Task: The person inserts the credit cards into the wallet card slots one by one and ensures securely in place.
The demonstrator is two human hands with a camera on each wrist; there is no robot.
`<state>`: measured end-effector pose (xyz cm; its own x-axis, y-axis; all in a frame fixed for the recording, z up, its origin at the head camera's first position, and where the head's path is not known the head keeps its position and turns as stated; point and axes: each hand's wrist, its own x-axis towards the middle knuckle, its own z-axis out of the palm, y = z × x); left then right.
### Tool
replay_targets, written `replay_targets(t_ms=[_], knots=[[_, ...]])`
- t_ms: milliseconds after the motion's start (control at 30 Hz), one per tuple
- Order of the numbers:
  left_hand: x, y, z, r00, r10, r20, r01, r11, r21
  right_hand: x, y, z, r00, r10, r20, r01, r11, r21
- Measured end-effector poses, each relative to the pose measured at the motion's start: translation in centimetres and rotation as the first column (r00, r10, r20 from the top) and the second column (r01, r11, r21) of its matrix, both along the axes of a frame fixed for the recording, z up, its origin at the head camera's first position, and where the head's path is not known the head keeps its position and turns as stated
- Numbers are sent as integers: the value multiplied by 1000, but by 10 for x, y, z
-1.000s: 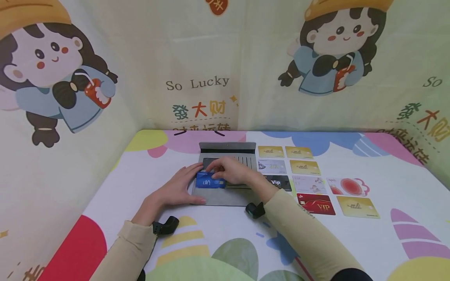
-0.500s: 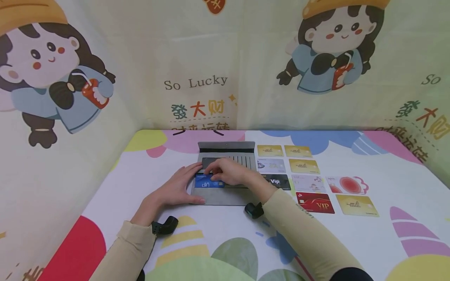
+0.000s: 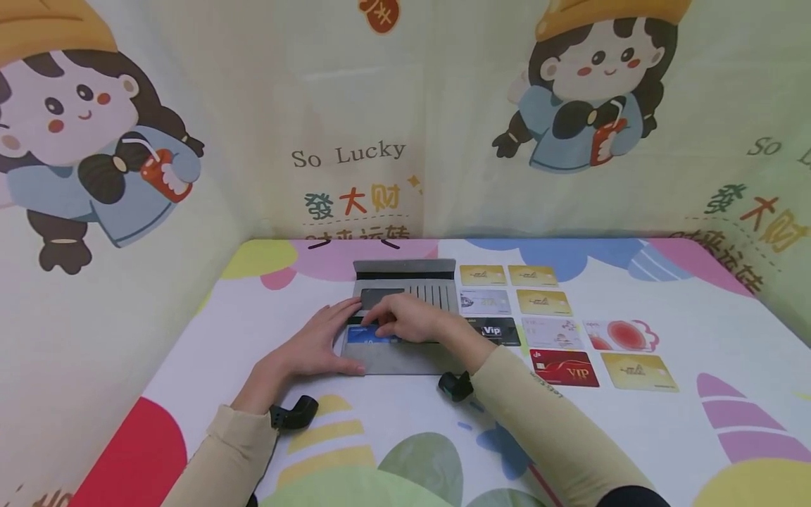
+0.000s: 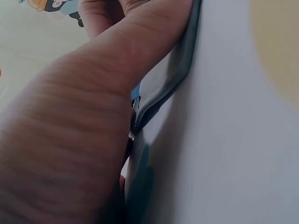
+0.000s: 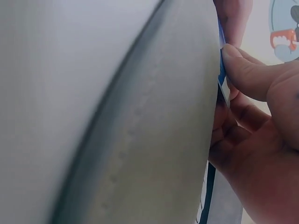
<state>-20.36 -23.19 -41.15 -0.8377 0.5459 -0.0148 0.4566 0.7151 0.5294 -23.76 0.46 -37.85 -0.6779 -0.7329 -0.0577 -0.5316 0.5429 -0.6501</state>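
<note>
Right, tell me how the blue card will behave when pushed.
The blue card should be fairly stiff: its visible face looks flat. It is probably light, appearing thin edge-on in the right wrist view. Its flat shape makes rolling unlikely.

Head view bright, evenly lit, fine print on cards too soft to read, faint streak of light on wall upper ctr; L wrist view dimmer, w/ soft-edged shadow on table lower ctr; R wrist hazy, near edge of case out of focus lower L.

The wallet is grey, one card bright blue.
</note>
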Motion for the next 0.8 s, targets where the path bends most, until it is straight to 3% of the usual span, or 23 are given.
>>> replay_targets(t_ms=[300, 800], knots=[[3, 0, -1, 1000, 5, -4, -5, 1000, 1, 2, -4, -2, 998, 59, -20, -59, 998, 23], [3, 5, -4, 1000, 18, -18, -18, 1000, 15, 6, -3, -1, 998, 52, 18, -53, 998, 33]])
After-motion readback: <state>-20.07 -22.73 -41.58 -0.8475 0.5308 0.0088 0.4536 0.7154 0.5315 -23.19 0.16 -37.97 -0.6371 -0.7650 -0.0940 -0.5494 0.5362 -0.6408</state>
